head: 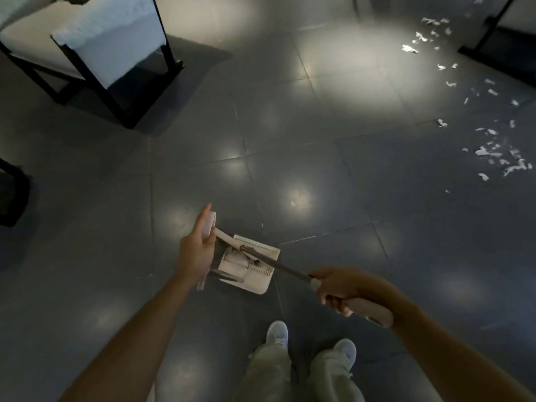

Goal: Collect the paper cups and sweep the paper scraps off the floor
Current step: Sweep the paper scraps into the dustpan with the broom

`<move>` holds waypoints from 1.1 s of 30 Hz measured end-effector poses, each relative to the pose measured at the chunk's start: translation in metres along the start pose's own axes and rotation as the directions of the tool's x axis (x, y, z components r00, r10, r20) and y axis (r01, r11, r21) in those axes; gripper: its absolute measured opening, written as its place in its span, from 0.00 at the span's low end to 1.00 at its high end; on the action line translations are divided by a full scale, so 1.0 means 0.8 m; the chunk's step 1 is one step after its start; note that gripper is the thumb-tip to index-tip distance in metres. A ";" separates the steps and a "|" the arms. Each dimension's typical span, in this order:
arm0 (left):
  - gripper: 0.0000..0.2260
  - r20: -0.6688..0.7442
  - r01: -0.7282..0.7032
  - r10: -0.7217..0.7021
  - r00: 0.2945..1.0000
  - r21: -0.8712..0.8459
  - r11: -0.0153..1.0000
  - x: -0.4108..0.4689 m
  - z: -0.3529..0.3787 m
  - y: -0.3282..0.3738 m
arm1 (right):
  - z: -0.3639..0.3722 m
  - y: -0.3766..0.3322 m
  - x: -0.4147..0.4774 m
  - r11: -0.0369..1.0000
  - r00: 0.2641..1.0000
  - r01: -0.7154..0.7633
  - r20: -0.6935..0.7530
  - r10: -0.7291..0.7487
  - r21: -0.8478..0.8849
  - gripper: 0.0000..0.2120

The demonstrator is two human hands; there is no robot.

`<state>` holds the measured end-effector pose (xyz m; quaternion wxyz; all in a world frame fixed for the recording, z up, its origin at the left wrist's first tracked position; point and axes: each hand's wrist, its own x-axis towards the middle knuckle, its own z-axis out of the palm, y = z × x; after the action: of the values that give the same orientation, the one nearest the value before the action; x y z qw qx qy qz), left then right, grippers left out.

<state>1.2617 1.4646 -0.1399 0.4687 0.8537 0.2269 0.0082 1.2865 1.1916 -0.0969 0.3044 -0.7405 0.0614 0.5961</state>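
At the bottom edge stand two pale shoes (pixel 277 333) under light trousers (pixel 269 369), toes pointing away across the dark tiled floor (pixel 319 158).

Just beyond them the right hand (pixel 336 288) is clenched around the broom (pixel 278 266), grasping it where the dark shaft meets the pale grip; the grip's end sticks out behind the wrist. The broom's long axis runs from lower right to upper left, its far end reaching down into the dustpan (pixel 255 281).

The left hand (pixel 197 250) grasps the top of the dustpan's pale upright handle, fingers (pixel 206 211) wrapped against it with one stretched along it and pointing away. The pan itself is pale, sits low between the two hands just ahead of the feet, and shows a row of comb teeth across it. Whether it rests on the floor cannot be told.

A little beyond the pan a lone scrap (pixel 293 203) lies on a tile.

The paper scraps (pixel 483 152) lie well apart from the dustpan, on the floor to the far right, strewn in a loose band running from near to far.

Farthest off, at upper left, stands a white-topped bench (pixel 87 39) on black legs; a black frame (pixel 490 33) stands at upper right beside the farthest scraps.
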 end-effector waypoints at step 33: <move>0.27 0.759 -0.704 0.415 0.501 0.078 0.706 -0.120 0.296 0.184 | 0.008 0.400 -0.118 0.653 0.823 -0.034 -0.350 0.448 0.757 0.14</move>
<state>1.2856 1.1706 -0.1354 0.3133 0.8897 -0.2647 -0.2006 1.1094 0.9107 -0.1316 0.4572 -0.6732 0.4705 0.3412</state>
